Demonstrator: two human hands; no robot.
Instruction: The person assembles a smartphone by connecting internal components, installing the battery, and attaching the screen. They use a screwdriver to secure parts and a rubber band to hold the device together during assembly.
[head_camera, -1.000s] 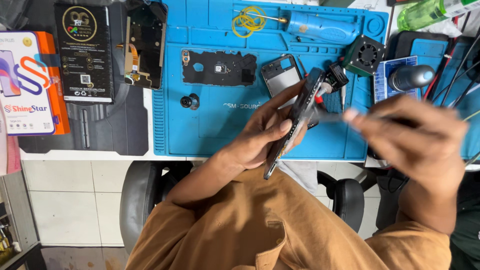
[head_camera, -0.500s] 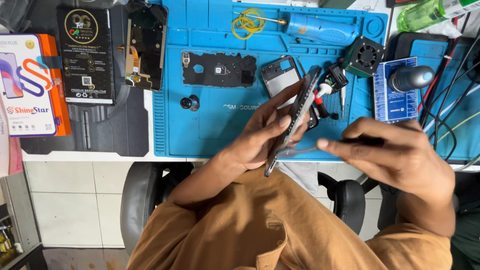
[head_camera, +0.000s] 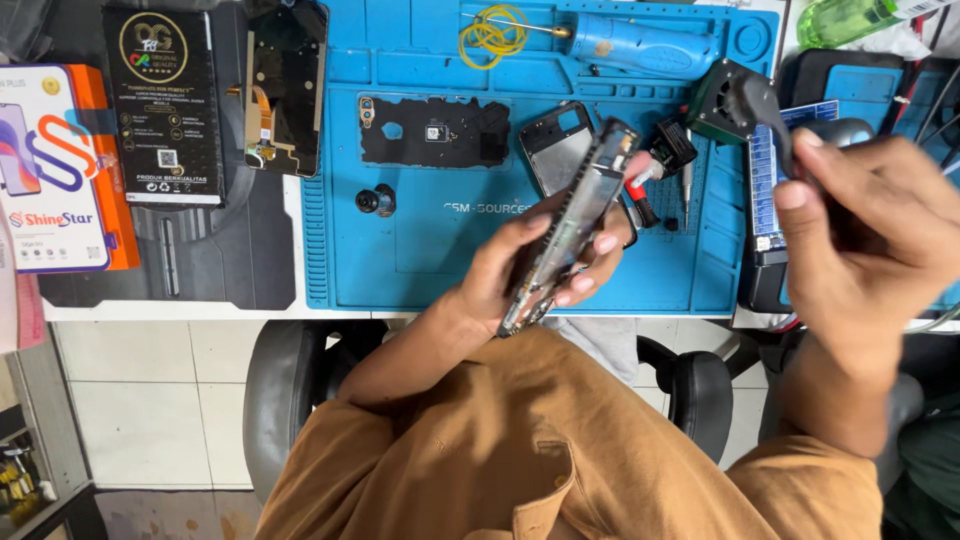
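My left hand (head_camera: 520, 270) grips a stripped phone body (head_camera: 575, 225), held edge-on and tilted above the front edge of the blue repair mat (head_camera: 400, 260). My right hand (head_camera: 870, 240) is raised off to the right, apart from the phone, with fingers pinched on a dark curved piece (head_camera: 758, 108) that sticks up over a small black fan (head_camera: 712, 100). What exactly the piece is I cannot tell. Red-handled and silver small tools (head_camera: 655, 175) lie on the mat just behind the phone.
On the mat lie a black inner phone plate (head_camera: 435, 130), a silver frame (head_camera: 553, 145), a small black knob (head_camera: 376, 201), yellow rubber bands (head_camera: 490, 30) and a blue electric screwdriver (head_camera: 640, 42). A screen (head_camera: 285, 90), a black box (head_camera: 165, 105) and an orange-white box (head_camera: 60, 170) sit left.
My right hand has pulled away from the phone, up and to the right, and now holds a dark piece aloft. My left hand keeps the phone in nearly the same place.
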